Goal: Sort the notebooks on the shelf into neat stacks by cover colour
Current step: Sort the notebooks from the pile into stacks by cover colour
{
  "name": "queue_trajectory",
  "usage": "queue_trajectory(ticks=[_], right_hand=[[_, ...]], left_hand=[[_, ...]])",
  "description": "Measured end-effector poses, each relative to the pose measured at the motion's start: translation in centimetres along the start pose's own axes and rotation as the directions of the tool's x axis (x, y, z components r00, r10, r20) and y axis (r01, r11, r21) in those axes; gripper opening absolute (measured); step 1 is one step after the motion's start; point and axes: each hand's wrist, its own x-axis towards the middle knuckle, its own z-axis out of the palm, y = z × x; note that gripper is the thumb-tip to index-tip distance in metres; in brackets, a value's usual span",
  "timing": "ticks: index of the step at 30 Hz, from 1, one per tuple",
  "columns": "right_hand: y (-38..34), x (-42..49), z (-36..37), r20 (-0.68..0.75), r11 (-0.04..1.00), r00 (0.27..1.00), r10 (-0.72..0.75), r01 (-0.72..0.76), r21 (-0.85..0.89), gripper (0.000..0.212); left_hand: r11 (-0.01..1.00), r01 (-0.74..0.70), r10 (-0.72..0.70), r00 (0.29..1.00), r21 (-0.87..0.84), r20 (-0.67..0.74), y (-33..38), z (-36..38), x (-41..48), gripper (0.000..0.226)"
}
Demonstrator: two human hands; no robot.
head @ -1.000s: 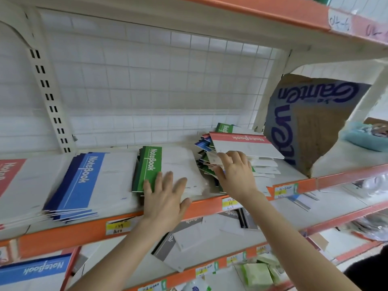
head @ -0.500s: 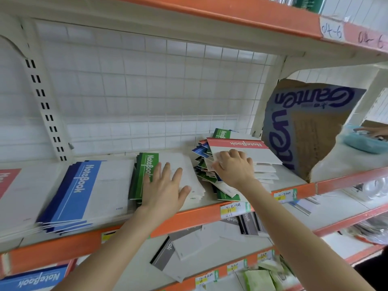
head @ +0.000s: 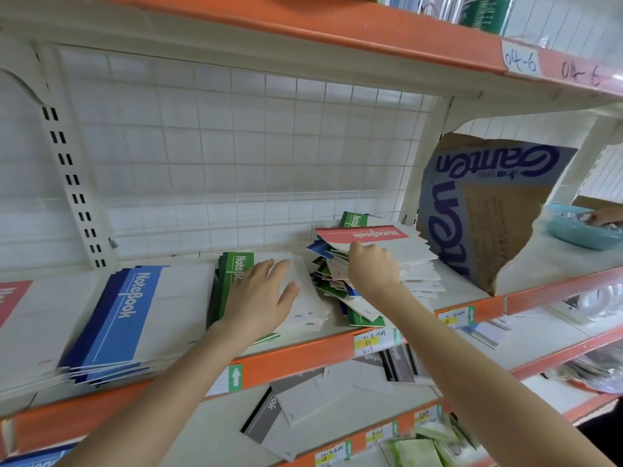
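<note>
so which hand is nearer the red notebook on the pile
Right. The right hand holds the red notebook by its edge; the left hand rests on the green stack to its left.

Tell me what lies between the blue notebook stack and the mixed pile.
The green notebook stack, with the left hand resting on it; head view.

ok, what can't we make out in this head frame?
Head view only:
- Right hand: fingertips curled into the mixed pile, hidden behind the hand's back; what they grip is unclear.
- Green stack: top cover partly under the flat left hand.
- Red stack: cut off by the left edge.
- Price labels: handwriting too small.
- Lower pile notebooks: covered by those above.
</note>
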Motion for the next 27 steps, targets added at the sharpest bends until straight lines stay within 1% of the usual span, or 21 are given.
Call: queue_trajectory(ticks=[1,2,3,4,5,6,7,8,9,10,11,12,14,15,17,18,19,22,24,26,27], right_hand=[[0.1,-0.3,0.0,-0.023,1.000,0.999,-0.023,0.023,0.018,0.019],[0.1,-0.7,0.0,-0.048,0.998,0.998,-0.052,0.053,0.035,0.015],[0.0,-1.2,0.1,-0.094,0.994,0.991,-0.091,0.097,0.059,0.012],[-0.1,-1.5,0.3,-0.174,0.981,0.974,-0.144,0.164,0.106,0.011],[0.0,-1.7,0.9,-0.268,0.956,0.941,-0.207,0.253,0.148,0.011],[0.2,-2.0,1.3,-0.354,0.919,0.900,-0.253,0.338,0.203,0.012],[0.4,-2.2,1.5,-0.433,0.870,0.853,-0.292,0.425,0.250,0.013],[0.6,-2.5,1.8,-0.479,0.813,0.813,-0.330,0.503,0.294,0.015],[0.7,-2.7,2.0,-0.482,0.762,0.793,-0.373,0.558,0.328,0.020],[0.8,-3.0,2.2,-0.464,0.710,0.778,-0.425,0.604,0.362,0.027],[0.9,-3.1,2.1,-0.443,0.662,0.761,-0.474,0.640,0.391,0.031],[1.0,-3.2,2.2,-0.418,0.627,0.746,-0.519,0.664,0.407,0.032],[1.2,-3.3,2.0,-0.377,0.580,0.727,-0.574,0.686,0.439,0.026],[1.4,-3.2,1.9,-0.374,0.559,0.732,-0.569,0.678,0.477,0.025],[1.9,-2.6,1.5,-0.362,0.551,0.780,-0.510,0.619,0.559,0.033],[2.2,-2.1,1.3,-0.340,0.590,0.822,-0.457,0.566,0.576,0.038],[2.5,-1.4,1.4,-0.309,0.657,0.866,-0.393,0.499,0.565,0.040],[3.4,1.4,1.7,-0.169,0.871,0.966,-0.194,0.249,0.424,0.034],[3.8,3.0,2.1,-0.033,0.941,0.995,-0.089,0.095,0.326,0.040],[4.2,4.1,2.7,0.135,0.966,0.991,-0.012,-0.024,0.257,0.047],[4.3,4.3,3.0,0.197,0.972,0.980,0.011,-0.057,0.229,0.046]], left_hand=[[0.981,0.017,-0.022,0.999,-0.191,-0.024,0.3,-0.1,0.1,0.050],[0.918,0.062,-0.073,0.997,-0.392,-0.013,0.5,-0.2,0.3,0.049],[0.787,0.135,-0.146,0.989,-0.602,0.031,0.7,-0.4,0.5,0.050],[0.565,0.228,-0.225,0.967,-0.793,0.117,0.9,-0.6,0.8,0.053],[0.264,0.312,-0.285,0.929,-0.913,0.235,0.8,-0.9,1.1,0.058],[-0.051,0.352,-0.301,0.887,-0.935,0.350,0.6,-1.2,1.3,0.065],[-0.308,0.351,-0.284,0.853,-0.884,0.438,0.1,-1.6,1.4,0.071],[-0.481,0.335,-0.260,0.828,-0.810,0.496,-0.4,-2.0,1.3,0.074],[-0.578,0.318,-0.243,0.812,-0.751,0.531,-1.0,-2.2,1.3,0.074],[-0.610,0.315,-0.241,0.800,-0.727,0.549,-1.4,-2.3,1.1,0.068],[-0.587,0.336,-0.255,0.786,-0.736,0.563,-1.7,-2.4,0.9,0.057],[-0.534,0.367,-0.282,0.772,-0.762,0.570,-1.7,-2.4,0.6,0.041],[-0.416,0.416,-0.346,0.750,-0.809,0.564,-1.9,-2.1,0.5,0.010],[-0.368,0.432,-0.369,0.745,-0.823,0.556,-1.9,-2.1,0.3,0.004],[-0.293,0.449,-0.397,0.746,-0.844,0.534,-2.0,-2.2,0.1,0.009],[-0.273,0.446,-0.400,0.753,-0.852,0.522,-2.0,-2.3,0.0,0.010],[-0.266,0.442,-0.398,0.759,-0.857,0.515,-2.0,-2.5,-0.1,0.011],[-0.276,0.419,-0.405,0.765,-0.865,0.500,-2.1,-2.8,-0.4,0.013],[-0.270,0.412,-0.397,0.776,-0.870,0.490,-2.1,-2.9,-0.6,0.013],[-0.240,0.417,-0.381,0.790,-0.877,0.480,-1.8,-3.2,-0.9,0.012],[-0.229,0.416,-0.377,0.796,-0.880,0.474,-1.7,-3.3,-1.0,0.011]])
